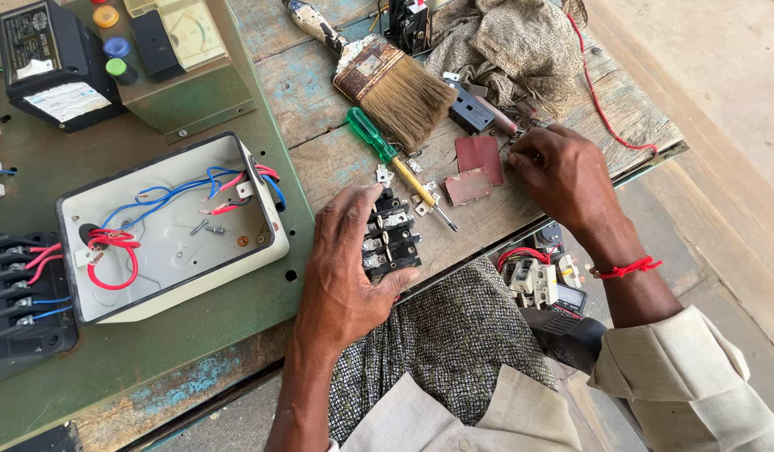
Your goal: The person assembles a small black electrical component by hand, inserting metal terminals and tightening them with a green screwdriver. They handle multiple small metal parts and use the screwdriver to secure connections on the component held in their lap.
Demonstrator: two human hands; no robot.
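Note:
My left hand (345, 268) grips a black terminal block with metal contacts (393, 238) at the front edge of the wooden bench (320, 159). My right hand (563, 172) rests farther right on the bench, fingertips pinched at a small part I cannot make out, beside two dark red pieces of abrasive sheet (475, 167). A green-handled screwdriver (391, 159) lies between the hands, with small metal bits around its shaft. A red thread band is on the right wrist.
An open grey enclosure (261, 238) with red and blue wires sits on a green metal panel (153, 335) at left. A paintbrush (387, 84), a crumpled cloth (512, 46), a black meter box (48, 63) and more switch parts (538, 280) below the bench edge surround the area.

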